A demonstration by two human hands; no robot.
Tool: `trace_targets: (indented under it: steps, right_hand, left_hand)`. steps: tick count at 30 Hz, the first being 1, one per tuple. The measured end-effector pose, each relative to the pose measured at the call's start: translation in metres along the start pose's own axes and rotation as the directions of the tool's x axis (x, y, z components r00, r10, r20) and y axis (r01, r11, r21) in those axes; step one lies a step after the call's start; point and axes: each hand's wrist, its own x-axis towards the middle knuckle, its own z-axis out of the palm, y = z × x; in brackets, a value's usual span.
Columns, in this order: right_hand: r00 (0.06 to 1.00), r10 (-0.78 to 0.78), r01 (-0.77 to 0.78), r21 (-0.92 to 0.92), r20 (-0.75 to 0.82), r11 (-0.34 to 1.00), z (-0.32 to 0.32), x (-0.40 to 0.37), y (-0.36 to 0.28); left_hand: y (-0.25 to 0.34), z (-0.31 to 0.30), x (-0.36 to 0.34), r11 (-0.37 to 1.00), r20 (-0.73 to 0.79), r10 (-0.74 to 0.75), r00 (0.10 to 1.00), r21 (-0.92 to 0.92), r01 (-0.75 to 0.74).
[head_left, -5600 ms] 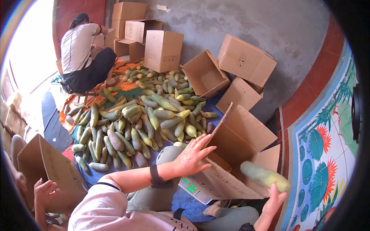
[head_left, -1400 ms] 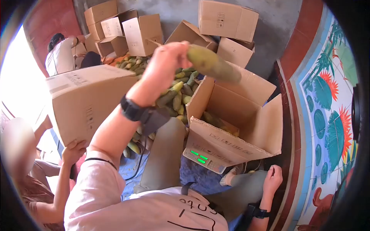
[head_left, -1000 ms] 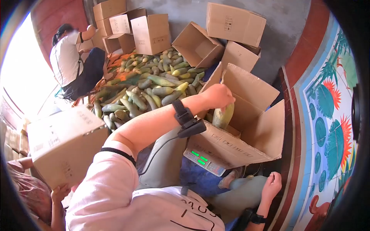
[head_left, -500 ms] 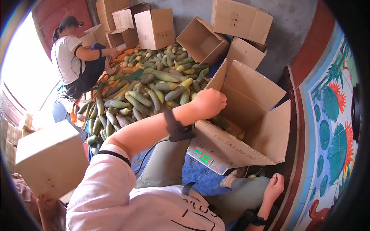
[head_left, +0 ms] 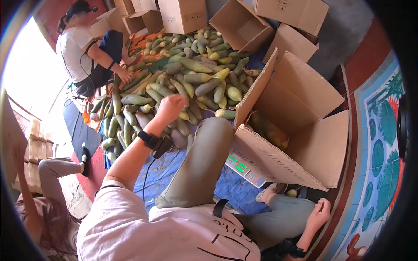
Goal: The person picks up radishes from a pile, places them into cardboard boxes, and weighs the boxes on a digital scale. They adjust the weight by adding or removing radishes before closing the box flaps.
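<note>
My left hand (head_left: 171,107) hangs over the near part of a pile of green radishes (head_left: 198,78), its fingers curled and nothing sticking out of them. Beside my knee an open cardboard box (head_left: 278,161) stands tilted on a digital scale (head_left: 244,169) with lit green digits. A few radishes (head_left: 267,132) lie inside the box; its front wall hides part of them. My right hand (head_left: 320,213) rests near my right knee, fingers loosely closed with nothing visible in them.
A co-worker (head_left: 82,52) squats at the pile's far left, a hand among the radishes. Another person (head_left: 48,213) is at the lower left. Several cardboard boxes (head_left: 183,17) stand at the back. A blue tarp (head_left: 161,174) covers the floor; a painted wall (head_left: 374,152) runs along the right.
My left hand has moved left from the box's edge to above the radish pile. The co-worker's hand has lowered to the radishes. The pale box at the lower left has mostly left view.
</note>
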Motion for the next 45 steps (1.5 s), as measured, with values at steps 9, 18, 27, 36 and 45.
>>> trace_targets:
  steps: [9,18,27,36,45]
  right_hand:
    - [0.998,0.015,-0.009,-0.085,0.068,0.996,0.0,0.005,0.0]
    - [0.991,0.016,0.002,-0.133,0.134,0.991,0.0,0.012,-0.009]
    - [0.985,-0.041,0.088,-0.283,0.167,0.955,-0.004,0.013,0.015]
    - [0.965,0.04,0.055,-0.346,0.26,0.937,-0.006,0.021,0.012]
    - [0.957,0.1,0.049,-0.488,0.274,0.871,0.003,0.036,-0.064]
  left_hand:
    - [-0.246,0.141,-0.149,0.867,0.648,0.153,0.746,0.274,-0.416]
    - [-0.165,0.153,-0.157,0.889,0.704,-0.458,0.543,0.342,0.306]
    - [-0.15,0.179,-0.131,0.863,0.66,-0.505,0.557,0.412,0.294]
    - [-0.169,0.213,-0.08,0.809,0.586,-0.291,0.756,0.572,-0.131]
    - [-0.19,0.239,-0.075,0.76,0.616,-0.391,0.684,0.635,-0.138]
